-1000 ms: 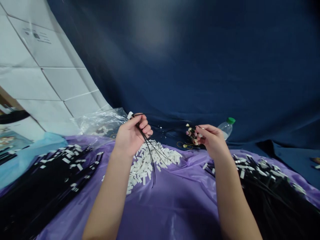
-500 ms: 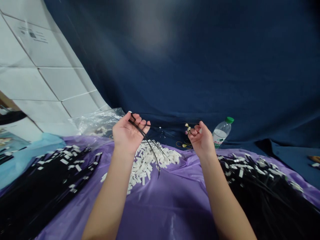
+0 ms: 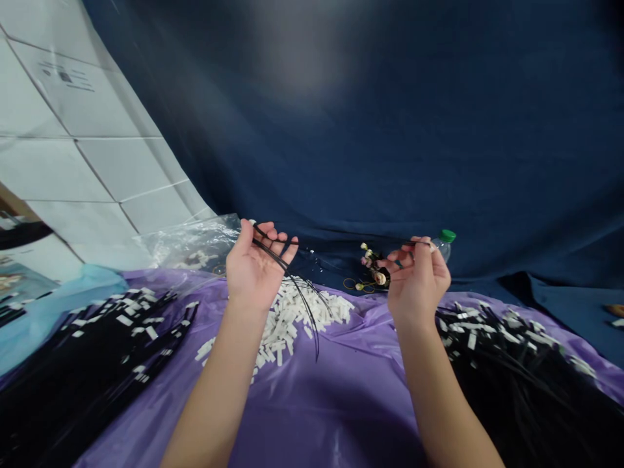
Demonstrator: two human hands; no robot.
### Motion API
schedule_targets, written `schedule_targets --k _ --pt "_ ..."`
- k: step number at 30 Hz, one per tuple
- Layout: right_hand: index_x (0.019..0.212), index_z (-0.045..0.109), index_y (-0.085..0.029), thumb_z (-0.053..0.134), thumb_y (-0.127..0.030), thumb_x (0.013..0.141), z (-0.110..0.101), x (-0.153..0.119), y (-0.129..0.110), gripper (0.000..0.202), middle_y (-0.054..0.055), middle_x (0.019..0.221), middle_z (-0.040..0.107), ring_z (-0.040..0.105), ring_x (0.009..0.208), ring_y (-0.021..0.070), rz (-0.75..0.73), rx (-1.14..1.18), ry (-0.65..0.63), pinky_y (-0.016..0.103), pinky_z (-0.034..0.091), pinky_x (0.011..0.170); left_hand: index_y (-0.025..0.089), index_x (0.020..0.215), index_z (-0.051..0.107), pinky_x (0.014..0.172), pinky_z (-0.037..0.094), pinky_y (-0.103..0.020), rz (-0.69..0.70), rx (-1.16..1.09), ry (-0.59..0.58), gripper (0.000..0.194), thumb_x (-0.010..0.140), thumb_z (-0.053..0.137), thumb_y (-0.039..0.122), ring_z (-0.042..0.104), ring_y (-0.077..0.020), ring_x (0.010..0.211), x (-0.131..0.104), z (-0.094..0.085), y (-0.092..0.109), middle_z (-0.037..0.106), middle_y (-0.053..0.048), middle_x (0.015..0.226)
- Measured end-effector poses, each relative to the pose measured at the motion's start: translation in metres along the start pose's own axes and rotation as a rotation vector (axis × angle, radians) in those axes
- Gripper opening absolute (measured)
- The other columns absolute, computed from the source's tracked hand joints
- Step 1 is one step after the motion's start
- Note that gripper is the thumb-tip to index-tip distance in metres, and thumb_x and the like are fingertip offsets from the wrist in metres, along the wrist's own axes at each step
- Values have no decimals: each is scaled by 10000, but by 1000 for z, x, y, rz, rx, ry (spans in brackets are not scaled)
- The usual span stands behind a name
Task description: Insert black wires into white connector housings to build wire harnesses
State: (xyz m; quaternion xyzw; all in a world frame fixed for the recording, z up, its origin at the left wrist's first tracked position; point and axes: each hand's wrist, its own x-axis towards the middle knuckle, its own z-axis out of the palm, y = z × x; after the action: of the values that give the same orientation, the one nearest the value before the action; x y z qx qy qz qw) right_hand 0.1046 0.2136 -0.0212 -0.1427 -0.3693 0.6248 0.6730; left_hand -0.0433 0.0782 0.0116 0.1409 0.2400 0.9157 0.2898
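Observation:
Several thin black cords (image 3: 305, 305) lie across the palm of my left hand (image 3: 256, 266), held under the thumb, with their loose ends hanging down over a heap of small white pieces (image 3: 316, 309). A bit of white shows at the left thumb tip. My right hand (image 3: 416, 279) is raised to the right and pinches a dark cord end with a small white tip (image 3: 431, 246) between thumb and forefinger. A dark strand runs from the left fingers toward the right hand, faint in the middle.
Black cords with white tips lie in bundles at left (image 3: 88, 364) and right (image 3: 526, 370) on a purple sheet (image 3: 336, 403). Behind stand a green-capped bottle (image 3: 447, 236), small flowers (image 3: 379, 278) and a clear plastic bag (image 3: 195, 240). A dark blue cloth (image 3: 390, 130) hangs behind.
My right hand has moved right, now partly covering the bottle and uncovering the flowers, and a white tip shows in its pinch. My left hand has shifted slightly right with the cords.

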Motion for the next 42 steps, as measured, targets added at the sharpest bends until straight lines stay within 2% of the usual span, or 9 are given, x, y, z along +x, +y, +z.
schedule_targets --k 4,6,13,19,22,25,31,35,42 --pt "903 671 -162 627 -339 810 -6 5 2 204 -13 715 621 578 498 83 -297 -334 102 235 529 494 165 796 625 833 528 -355 74 73 -2 302 855 565 456 616 -127 716 0 0 -4 591 -11 710" --pt "964 678 -167 598 -335 834 -9 7 3 227 6 781 661 587 509 74 -359 -443 96 220 529 520 175 816 634 801 531 -332 97 95 -10 303 853 564 468 616 -122 710 -1 0 -5 597 -8 731" --pt "1169 607 -199 554 -345 880 -11 7 4 328 54 1038 683 642 606 88 -413 -506 32 235 552 563 198 836 655 651 502 -279 148 156 -34 327 845 545 506 573 -106 604 -6 3 -8 598 -8 731" --pt "1197 601 -266 556 -312 887 -12 8 -1 316 39 1116 652 655 629 96 -463 -445 45 248 544 554 182 676 619 649 500 -328 141 169 -17 271 815 552 405 563 -126 591 -9 5 -8 605 -18 704" --pt "1167 624 -258 574 -303 873 -12 12 -5 301 39 1107 658 658 620 101 -458 -415 55 249 540 537 172 613 587 650 499 -342 122 156 -28 260 786 565 366 565 -139 601 -10 6 -5 588 -20 653" --pt "1114 656 -213 608 -302 842 -15 18 -9 291 55 1064 680 651 580 112 -438 -362 83 252 536 497 152 587 585 615 487 -323 74 164 -91 228 740 604 321 546 -133 581 -13 6 -2 572 -26 628" --pt "1036 686 -171 656 -319 781 -28 32 -19 296 70 979 706 633 498 124 -350 -268 142 240 509 412 120 662 691 585 482 -316 27 364 -215 79 641 668 192 563 -148 573 -17 5 -1 594 -44 607" --pt "1022 689 -150 658 -320 776 -36 39 -26 301 82 947 706 618 468 124 -336 -241 165 252 514 406 112 770 732 637 516 -311 84 520 -314 132 650 705 159 616 -170 601 -20 2 -2 620 -63 586" --pt "980 713 -169 651 -287 779 -39 42 -35 240 64 880 719 599 441 125 -403 -278 174 244 476 370 141 694 696 600 556 -321 181 576 -320 66 649 743 126 567 -135 510 -30 6 -3 569 -21 548"
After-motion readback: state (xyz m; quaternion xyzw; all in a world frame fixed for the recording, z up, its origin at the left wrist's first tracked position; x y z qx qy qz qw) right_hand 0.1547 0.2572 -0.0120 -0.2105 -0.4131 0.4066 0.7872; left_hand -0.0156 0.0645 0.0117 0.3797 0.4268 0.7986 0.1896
